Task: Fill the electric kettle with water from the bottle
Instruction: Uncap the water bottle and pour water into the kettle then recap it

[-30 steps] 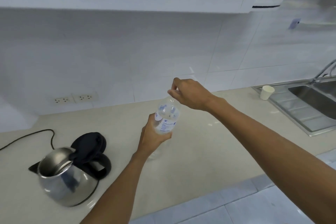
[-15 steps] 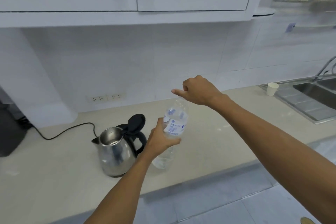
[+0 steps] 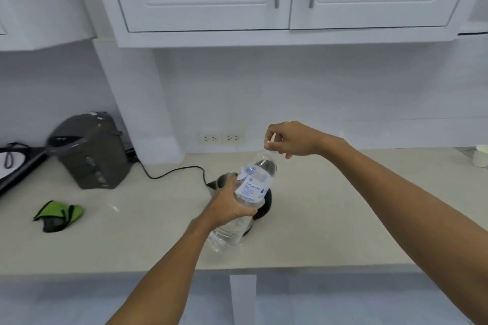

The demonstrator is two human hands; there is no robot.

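Apparently water half-fills the bottle (image 3: 249, 192); kettle (image 3: 224, 179) mostly hidden behind.

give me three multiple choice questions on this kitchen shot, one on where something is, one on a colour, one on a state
1. Where is the electric kettle?
A. in a sink
B. on the counter behind the held bottle
C. on a cupboard shelf

2. What colour is the cloth lying left on the counter?
A. green and black
B. red
C. yellow

3. How is the bottle held?
A. lying flat, untouched
B. left hand round its body, right hand at its top
C. right hand alone

Answers:
1 B, its steel rim shows behind the bottle.
2 A, bright green with dark parts.
3 B, both hands touch it.
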